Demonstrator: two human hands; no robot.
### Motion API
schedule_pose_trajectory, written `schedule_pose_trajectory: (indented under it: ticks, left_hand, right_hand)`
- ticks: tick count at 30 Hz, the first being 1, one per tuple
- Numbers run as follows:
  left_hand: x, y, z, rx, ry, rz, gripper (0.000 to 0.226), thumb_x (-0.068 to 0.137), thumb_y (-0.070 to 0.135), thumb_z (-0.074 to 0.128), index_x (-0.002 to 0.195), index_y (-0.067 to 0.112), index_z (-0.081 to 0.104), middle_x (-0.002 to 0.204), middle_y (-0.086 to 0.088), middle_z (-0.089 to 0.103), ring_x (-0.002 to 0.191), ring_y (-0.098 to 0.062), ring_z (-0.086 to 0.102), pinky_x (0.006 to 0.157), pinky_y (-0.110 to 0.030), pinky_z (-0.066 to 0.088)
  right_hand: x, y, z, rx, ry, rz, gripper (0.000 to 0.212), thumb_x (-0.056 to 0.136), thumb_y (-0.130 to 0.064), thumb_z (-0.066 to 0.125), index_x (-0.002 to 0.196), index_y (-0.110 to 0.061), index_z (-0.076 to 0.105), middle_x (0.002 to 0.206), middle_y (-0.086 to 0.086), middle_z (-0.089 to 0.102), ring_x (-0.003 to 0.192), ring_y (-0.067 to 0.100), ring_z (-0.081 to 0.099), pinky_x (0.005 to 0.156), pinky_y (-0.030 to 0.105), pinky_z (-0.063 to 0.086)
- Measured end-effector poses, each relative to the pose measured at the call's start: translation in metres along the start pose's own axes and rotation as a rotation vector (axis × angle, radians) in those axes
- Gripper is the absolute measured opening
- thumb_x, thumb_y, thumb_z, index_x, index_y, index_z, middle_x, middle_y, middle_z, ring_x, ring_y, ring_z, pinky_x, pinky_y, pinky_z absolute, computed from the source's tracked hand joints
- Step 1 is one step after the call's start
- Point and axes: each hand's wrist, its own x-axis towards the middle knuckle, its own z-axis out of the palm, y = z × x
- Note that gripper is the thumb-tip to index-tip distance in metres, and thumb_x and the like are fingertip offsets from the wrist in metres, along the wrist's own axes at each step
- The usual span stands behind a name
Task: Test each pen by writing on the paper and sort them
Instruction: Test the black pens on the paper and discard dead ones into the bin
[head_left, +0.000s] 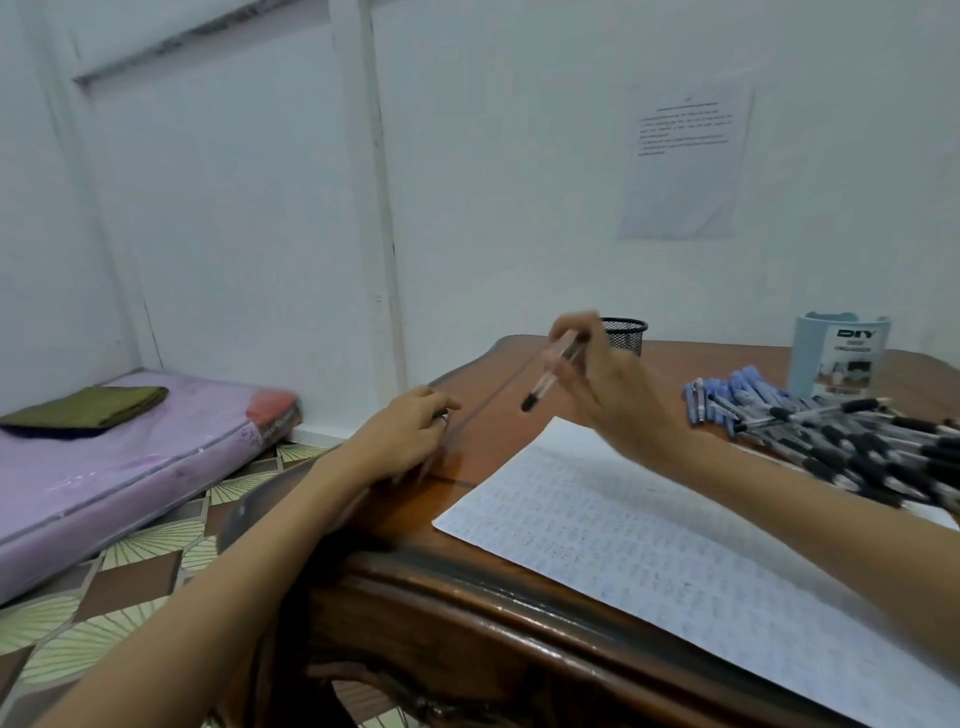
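Note:
My right hand (615, 387) is raised above the table and pinches a clear pen (551, 373) with a black tip that points down and left. A thin dark line runs from it toward my left hand (401, 435). That hand rests at the table's left edge, its fingers curled round a small dark thing, seemingly a pen, which is blurred. A lined paper (649, 535) covered in faint writing lies in front of me. To the right lies a big pile of black-grip pens (862, 447), with several blue pens (727, 395) at its far end.
A black mesh cup (628, 335) stands at the back of the brown wooden table (467, 587), just behind my right hand. A light blue DIY organizer (839, 353) stands at the back right. A purple mattress (104, 467) lies on the tiled floor to the left.

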Motion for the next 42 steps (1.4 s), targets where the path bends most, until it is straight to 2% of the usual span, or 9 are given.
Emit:
schedule_pose_trajectory:
  ticks: [2, 6, 11, 14, 18, 25, 29, 36, 42]
  left_hand:
    - [0.010, 0.014, 0.003, 0.019, -0.039, 0.048, 0.036, 0.097, 0.011, 0.037, 0.130, 0.016, 0.052, 0.133, -0.003, 0.046, 0.120, -0.019, 0.046, 0.099, -0.025, 0.032]
    - [0.032, 0.047, 0.010, 0.091, -0.188, 0.137, 0.036, 0.099, 0.016, 0.036, 0.132, 0.014, 0.050, 0.131, -0.005, 0.049, 0.122, -0.020, 0.043, 0.102, -0.027, 0.031]
    - [0.047, 0.065, 0.032, 0.081, -0.268, 0.158, 0.036, 0.101, 0.025, 0.032, 0.128, 0.006, 0.046, 0.131, -0.011, 0.046, 0.104, -0.016, 0.043, 0.092, -0.026, 0.032]
    - [0.044, 0.057, 0.041, 0.043, -0.295, 0.151, 0.050, 0.100, 0.032, 0.036, 0.146, 0.018, 0.024, 0.150, -0.004, 0.031, 0.129, -0.017, 0.038, 0.109, -0.031, 0.028]
    - [0.040, 0.048, 0.043, 0.033, -0.316, 0.133, 0.055, 0.100, 0.037, 0.033, 0.149, 0.029, 0.008, 0.153, -0.003, 0.022, 0.136, -0.020, 0.031, 0.112, -0.034, 0.023]
    - [0.038, 0.051, 0.039, 0.035, -0.364, 0.165, 0.043, 0.102, 0.032, 0.028, 0.144, 0.029, 0.030, 0.145, -0.002, 0.030, 0.130, -0.018, 0.034, 0.111, -0.031, 0.024]
    - [0.038, 0.050, 0.040, 0.030, -0.376, 0.168, 0.043, 0.102, 0.032, 0.027, 0.144, 0.029, 0.030, 0.146, -0.002, 0.029, 0.131, -0.017, 0.034, 0.112, -0.032, 0.023]
    - [0.040, 0.048, 0.041, 0.018, -0.384, 0.159, 0.043, 0.102, 0.032, 0.026, 0.144, 0.029, 0.030, 0.146, -0.003, 0.029, 0.132, -0.018, 0.033, 0.112, -0.032, 0.023]
    - [0.041, 0.048, 0.041, 0.035, -0.386, 0.168, 0.043, 0.102, 0.032, 0.026, 0.145, 0.029, 0.029, 0.145, -0.004, 0.030, 0.131, -0.018, 0.034, 0.112, -0.033, 0.024]
  right_hand:
    - [0.009, 0.010, -0.009, 0.089, 0.047, 0.230, 0.031, 0.097, -0.028, 0.047, 0.121, -0.012, 0.037, 0.053, -0.011, 0.040, 0.043, 0.007, 0.043, 0.048, 0.023, 0.032]
    - [0.016, 0.023, -0.021, 0.185, 0.048, 0.475, 0.046, 0.097, -0.022, 0.048, 0.134, -0.012, 0.022, 0.062, 0.007, 0.060, 0.048, 0.011, 0.052, 0.049, 0.015, 0.041]
    - [0.013, 0.038, -0.023, 0.143, 0.036, 0.582, 0.028, 0.100, -0.019, 0.040, 0.124, -0.010, 0.028, 0.063, -0.001, 0.047, 0.047, 0.002, 0.050, 0.048, 0.013, 0.037]
    - [0.013, 0.041, -0.025, 0.099, -0.009, 0.654, 0.021, 0.102, -0.021, 0.036, 0.120, -0.013, 0.032, 0.068, 0.001, 0.047, 0.057, 0.012, 0.047, 0.052, 0.020, 0.039]
    - [0.012, 0.040, -0.027, 0.180, 0.033, 0.749, 0.008, 0.101, -0.022, 0.038, 0.107, -0.016, 0.035, 0.071, 0.004, 0.048, 0.054, 0.010, 0.045, 0.037, 0.009, 0.033]
    - [0.007, 0.043, -0.030, 0.606, 0.023, 1.119, 0.008, 0.097, -0.018, 0.051, 0.096, -0.012, 0.046, 0.062, 0.005, 0.049, 0.031, 0.003, 0.032, 0.031, 0.012, 0.025]
    - [0.005, 0.050, -0.033, 0.852, 0.258, 1.333, 0.020, 0.088, -0.020, 0.064, 0.075, -0.012, 0.051, 0.044, -0.001, 0.051, 0.026, 0.001, 0.031, 0.028, 0.010, 0.026]
    - [0.006, 0.046, -0.033, 1.030, 0.572, 1.361, 0.026, 0.093, -0.008, 0.048, 0.068, -0.008, 0.042, 0.044, 0.001, 0.043, 0.023, 0.004, 0.036, 0.030, 0.013, 0.036]
    - [-0.004, 0.034, -0.016, 1.086, 0.251, 1.293, 0.034, 0.097, -0.030, 0.049, 0.087, 0.000, 0.062, 0.071, 0.014, 0.068, 0.051, 0.018, 0.067, 0.047, 0.022, 0.055]
